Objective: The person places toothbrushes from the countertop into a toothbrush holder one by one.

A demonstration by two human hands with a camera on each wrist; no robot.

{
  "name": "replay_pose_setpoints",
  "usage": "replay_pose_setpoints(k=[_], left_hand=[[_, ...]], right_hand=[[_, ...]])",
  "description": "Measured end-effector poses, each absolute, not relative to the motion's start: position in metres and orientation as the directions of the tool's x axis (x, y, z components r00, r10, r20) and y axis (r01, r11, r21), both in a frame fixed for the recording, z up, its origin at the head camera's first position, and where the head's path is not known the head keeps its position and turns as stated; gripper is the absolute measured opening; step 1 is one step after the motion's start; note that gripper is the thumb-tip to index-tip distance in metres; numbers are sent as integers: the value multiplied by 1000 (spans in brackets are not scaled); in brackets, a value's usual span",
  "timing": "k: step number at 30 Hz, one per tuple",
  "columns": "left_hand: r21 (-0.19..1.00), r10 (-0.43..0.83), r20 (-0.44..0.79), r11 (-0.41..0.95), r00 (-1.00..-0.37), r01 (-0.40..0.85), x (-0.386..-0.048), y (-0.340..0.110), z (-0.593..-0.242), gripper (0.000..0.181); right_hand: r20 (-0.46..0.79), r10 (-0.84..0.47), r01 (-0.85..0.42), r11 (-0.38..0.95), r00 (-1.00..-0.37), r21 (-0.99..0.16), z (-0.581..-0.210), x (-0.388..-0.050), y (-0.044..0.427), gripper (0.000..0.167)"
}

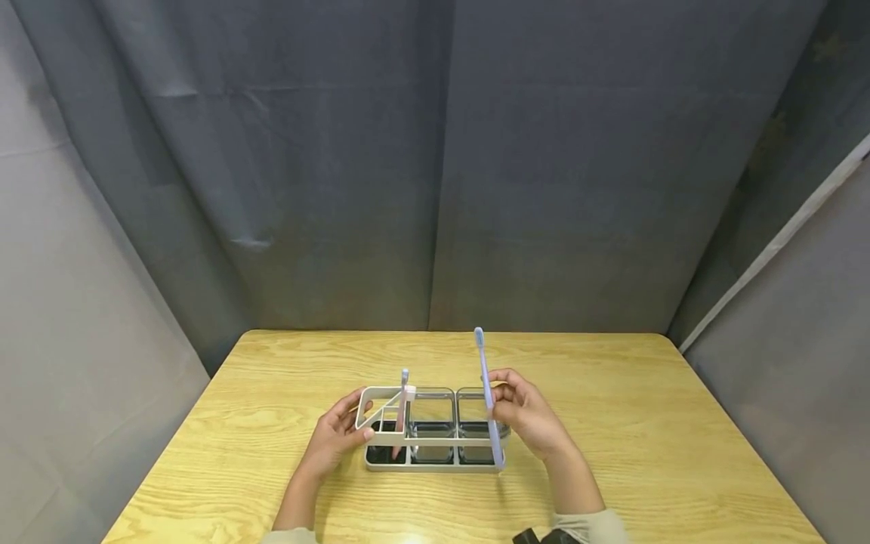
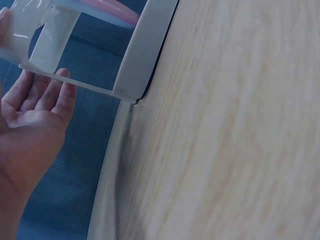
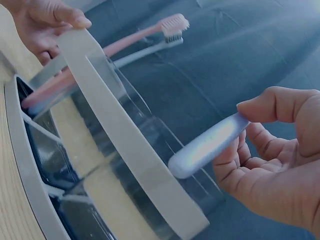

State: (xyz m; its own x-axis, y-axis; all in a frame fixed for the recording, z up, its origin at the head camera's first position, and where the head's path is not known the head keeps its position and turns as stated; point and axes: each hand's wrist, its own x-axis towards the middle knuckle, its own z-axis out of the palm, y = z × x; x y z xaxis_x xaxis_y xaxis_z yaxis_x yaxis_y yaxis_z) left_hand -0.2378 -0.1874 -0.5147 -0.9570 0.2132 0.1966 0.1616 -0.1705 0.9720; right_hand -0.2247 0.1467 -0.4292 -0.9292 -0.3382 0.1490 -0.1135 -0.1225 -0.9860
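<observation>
A white toothbrush holder [image 1: 454,442] with a dark base stands on the table. My left hand [image 1: 329,442] holds its left end, thumb in front and fingers behind; the left wrist view shows this hand [image 2: 35,115] at the rack's side. A pink toothbrush [image 3: 135,40] and a pale blue toothbrush [image 3: 145,52] lean in the left section, heads up. Between thumb and fingers, my right hand [image 1: 533,415] pinches a lavender toothbrush [image 1: 485,378], bristles up, by the holder's right end. Its handle end [image 3: 207,147] overlaps the holder's upper rail in the right wrist view.
Two clear cups [image 1: 433,408] sit side by side in the holder's middle and right sections. The wooden table [image 1: 272,446] extends around the holder on all sides. Grey curtains [image 1: 326,189] hang behind the table and along both sides.
</observation>
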Motion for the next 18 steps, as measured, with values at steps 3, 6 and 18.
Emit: replay_pose_setpoints(k=[3,6,18], left_hand=[[971,213,202,-174,-956,166,-237,-187,-513,69],[969,211,206,-179,-956,170,-237,-187,-511,71],[969,203,196,-193,-959,157,-239,-185,-509,70]], right_hand=[[180,-338,-142,-134,-924,-981,-428,-224,140,34],[209,-345,-170,-141,-915,-975,-424,-224,134,28],[264,-263,-217,-195,-928,-957,-412,-219,103,20]])
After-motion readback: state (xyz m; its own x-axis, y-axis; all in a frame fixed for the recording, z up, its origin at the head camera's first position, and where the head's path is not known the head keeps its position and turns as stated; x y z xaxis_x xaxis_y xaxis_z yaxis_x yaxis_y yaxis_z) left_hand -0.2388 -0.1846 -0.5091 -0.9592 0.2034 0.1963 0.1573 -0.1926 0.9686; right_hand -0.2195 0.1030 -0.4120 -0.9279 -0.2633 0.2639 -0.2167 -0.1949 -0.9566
